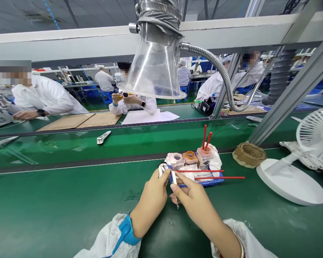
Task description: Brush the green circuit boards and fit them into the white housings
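Note:
My left hand (152, 193), with a blue strap at the wrist, is closed on a small white part with a dark edge (163, 167). Pinched between the thumb and fingers of my right hand (190, 193) is a slim white strip (174, 178) with a thin metallic end pointing down toward me. Both hands are close together above the green bench, and the two pieces nearly meet; I cannot tell whether they touch. Just beyond my right hand sits a blue tray (211, 183) with small bottles, crumpled white tissue and red sticks (223, 177) laid across it.
A clear extraction hood (157, 68) hangs ahead. Right of the tray are a roll of brown tape (249, 154) and a white fan (290, 182). A white handheld device (103, 137) lies on the green belt (70, 143). People in white coats sit across the line.

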A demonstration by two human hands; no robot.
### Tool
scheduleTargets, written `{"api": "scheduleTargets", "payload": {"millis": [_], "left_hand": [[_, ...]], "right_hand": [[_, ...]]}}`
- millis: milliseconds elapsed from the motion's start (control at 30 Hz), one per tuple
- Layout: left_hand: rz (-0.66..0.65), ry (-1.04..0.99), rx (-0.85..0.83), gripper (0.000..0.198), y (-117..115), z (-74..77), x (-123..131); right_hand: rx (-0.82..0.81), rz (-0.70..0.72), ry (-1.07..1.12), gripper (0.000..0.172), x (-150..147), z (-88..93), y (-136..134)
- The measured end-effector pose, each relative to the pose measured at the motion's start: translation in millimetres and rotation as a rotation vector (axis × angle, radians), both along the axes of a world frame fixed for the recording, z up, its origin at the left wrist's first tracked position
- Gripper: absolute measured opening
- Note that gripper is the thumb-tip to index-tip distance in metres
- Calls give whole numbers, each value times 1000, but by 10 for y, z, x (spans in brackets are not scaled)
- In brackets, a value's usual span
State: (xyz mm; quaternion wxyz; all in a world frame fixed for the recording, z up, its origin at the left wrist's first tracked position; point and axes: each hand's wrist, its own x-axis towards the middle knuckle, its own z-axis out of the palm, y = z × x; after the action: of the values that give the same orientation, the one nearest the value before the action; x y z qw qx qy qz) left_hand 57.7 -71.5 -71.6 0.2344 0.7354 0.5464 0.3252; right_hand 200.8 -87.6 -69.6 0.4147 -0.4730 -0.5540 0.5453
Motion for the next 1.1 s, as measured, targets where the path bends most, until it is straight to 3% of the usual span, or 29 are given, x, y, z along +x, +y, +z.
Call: {"api": "scheduleTargets", "payload": {"millis": [133, 367, 533, 733, 967, 1100], "left_hand": [[-68, 67, -34, 47, -89, 71, -32], [-124, 93, -56, 30, -79, 171, -50], [-126, -75, -17, 25, -3, 91, -33], [-136, -196, -27, 27, 22, 17, -2], [-51, -297, -192, 28, -22, -34, 38], [-56, -633, -371, 57, -53, -92, 32]], "right_hand": [[-74, 34, 29, 50, 39, 34, 80], [-65, 56, -80, 50, 57, 54, 142], [50, -33, -213, 53, -17, 128, 84], [334, -57, -424, 53, -68, 68, 13], [387, -45, -468, 57, -68, -53, -6], [384, -59, -496, 54, -65, -87, -26]]}}
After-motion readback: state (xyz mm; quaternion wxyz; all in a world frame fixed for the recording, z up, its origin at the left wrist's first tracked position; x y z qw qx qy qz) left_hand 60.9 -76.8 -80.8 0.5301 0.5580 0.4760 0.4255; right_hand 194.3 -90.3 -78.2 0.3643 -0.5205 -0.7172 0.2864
